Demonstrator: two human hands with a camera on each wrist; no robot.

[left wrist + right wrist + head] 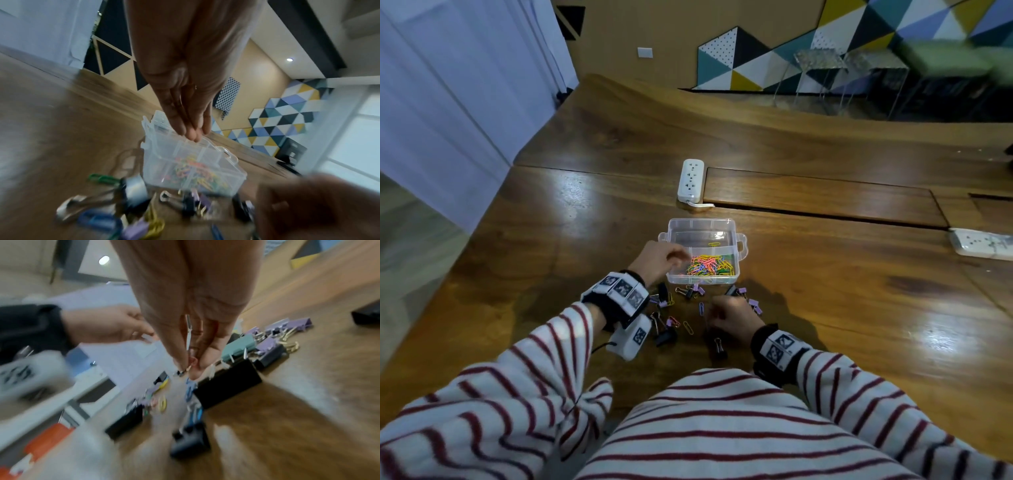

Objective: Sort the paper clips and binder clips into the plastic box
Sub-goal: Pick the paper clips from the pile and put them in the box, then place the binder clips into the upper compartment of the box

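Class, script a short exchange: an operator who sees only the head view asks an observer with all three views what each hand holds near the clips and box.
Operator: Is the right hand holding anything?
Observer: Yes. Its fingertips pinch a small pinkish item, too blurred to name.
Operator: And the left hand?
Observer: Its fingers are straight, with nothing visible in them, tips at the plastic box rim.

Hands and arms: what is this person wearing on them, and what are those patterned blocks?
Both arms wear white sleeves with dark red stripes. Each wrist carries a black strap with white blocks printed with black square markers: left wrist band, right wrist band. The left hand and right hand are bare.
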